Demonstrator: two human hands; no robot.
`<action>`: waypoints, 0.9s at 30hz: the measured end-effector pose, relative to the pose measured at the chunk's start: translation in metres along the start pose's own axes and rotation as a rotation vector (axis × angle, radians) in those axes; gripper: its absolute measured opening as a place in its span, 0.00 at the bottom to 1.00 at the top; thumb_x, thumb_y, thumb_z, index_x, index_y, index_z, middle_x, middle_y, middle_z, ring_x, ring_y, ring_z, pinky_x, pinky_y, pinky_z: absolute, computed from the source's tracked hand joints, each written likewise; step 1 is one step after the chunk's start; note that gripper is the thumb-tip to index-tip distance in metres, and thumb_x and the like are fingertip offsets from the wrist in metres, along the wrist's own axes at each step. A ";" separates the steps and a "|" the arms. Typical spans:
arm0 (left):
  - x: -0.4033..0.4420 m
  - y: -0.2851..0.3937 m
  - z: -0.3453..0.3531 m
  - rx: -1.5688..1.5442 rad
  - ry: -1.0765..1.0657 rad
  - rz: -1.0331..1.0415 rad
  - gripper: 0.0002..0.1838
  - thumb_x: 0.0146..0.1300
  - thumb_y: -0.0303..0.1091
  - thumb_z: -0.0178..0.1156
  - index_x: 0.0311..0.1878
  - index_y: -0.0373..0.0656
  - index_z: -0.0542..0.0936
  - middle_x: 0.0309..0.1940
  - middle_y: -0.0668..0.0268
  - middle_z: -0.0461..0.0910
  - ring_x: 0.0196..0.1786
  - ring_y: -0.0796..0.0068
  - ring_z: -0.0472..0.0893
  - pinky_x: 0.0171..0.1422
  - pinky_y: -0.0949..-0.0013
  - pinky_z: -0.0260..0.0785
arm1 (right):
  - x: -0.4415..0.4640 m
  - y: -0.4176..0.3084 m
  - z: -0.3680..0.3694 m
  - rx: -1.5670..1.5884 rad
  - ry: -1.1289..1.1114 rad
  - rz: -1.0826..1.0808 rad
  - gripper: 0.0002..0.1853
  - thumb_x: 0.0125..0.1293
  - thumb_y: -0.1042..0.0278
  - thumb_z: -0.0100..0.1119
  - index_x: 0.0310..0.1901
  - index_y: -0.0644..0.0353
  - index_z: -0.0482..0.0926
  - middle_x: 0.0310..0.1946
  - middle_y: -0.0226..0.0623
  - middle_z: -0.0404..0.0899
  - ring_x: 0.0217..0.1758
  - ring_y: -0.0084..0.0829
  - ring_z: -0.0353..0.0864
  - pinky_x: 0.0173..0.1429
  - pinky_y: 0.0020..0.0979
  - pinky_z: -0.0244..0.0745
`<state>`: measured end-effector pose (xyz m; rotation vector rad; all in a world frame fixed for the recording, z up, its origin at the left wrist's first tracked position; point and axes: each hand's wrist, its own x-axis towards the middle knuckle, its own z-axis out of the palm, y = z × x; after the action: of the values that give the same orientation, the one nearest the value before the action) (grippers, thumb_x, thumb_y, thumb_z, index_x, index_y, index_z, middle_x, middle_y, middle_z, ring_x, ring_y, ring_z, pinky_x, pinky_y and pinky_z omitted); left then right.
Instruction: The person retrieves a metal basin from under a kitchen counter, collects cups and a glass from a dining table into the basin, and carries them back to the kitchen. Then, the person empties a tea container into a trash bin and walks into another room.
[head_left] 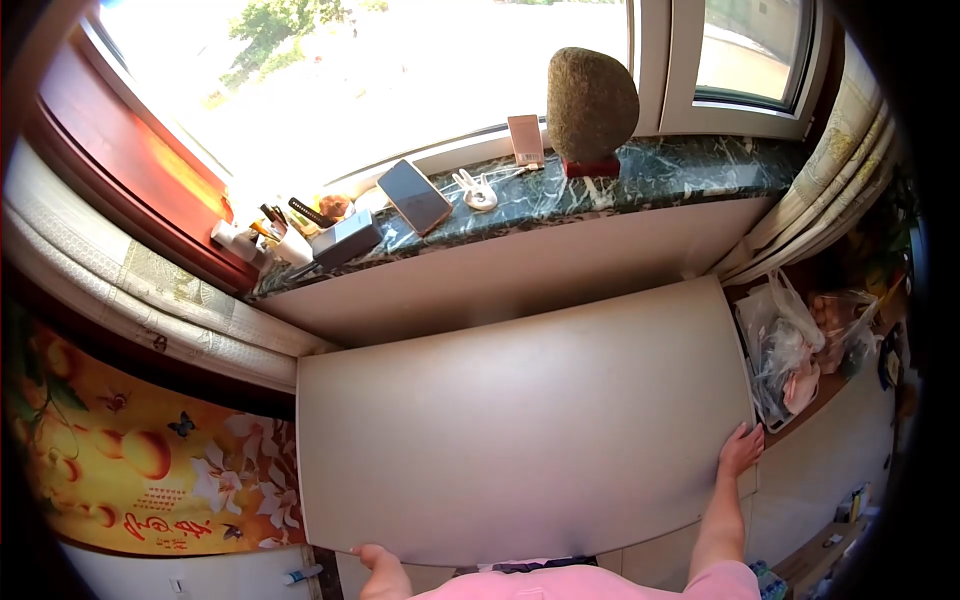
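Note:
In front of me a broad, smooth, light grey tabletop cover spans the space below the window sill. My left hand is at its front left edge, with its fingers bent at the rim and partly out of sight. At the right edge, near the front corner, lies my right hand, its fingers stretched out and apart along the border. Just beyond that hand is a tray with clear plastic bags in it.
On the dark green marble sill stand a big rounded stone on a red base, a phone, a white cable, a small pink box and a pen cup. Curtains hang at both sides. A flowery yellow cover lies left.

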<state>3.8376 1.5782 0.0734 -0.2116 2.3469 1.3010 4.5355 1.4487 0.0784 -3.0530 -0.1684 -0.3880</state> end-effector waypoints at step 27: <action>0.009 -0.004 0.002 0.001 0.098 -0.009 0.39 0.65 0.58 0.30 0.46 0.23 0.72 0.46 0.50 0.75 0.48 0.55 0.75 0.54 0.63 0.68 | 0.001 -0.004 -0.001 -0.037 -0.035 0.036 0.25 0.64 0.48 0.41 0.57 0.57 0.65 0.56 0.40 0.67 0.59 0.41 0.64 0.58 0.45 0.59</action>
<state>3.8311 1.5785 0.0657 -0.2918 2.4242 1.3130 4.5353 1.4529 0.0802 -3.0955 -0.1095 -0.3395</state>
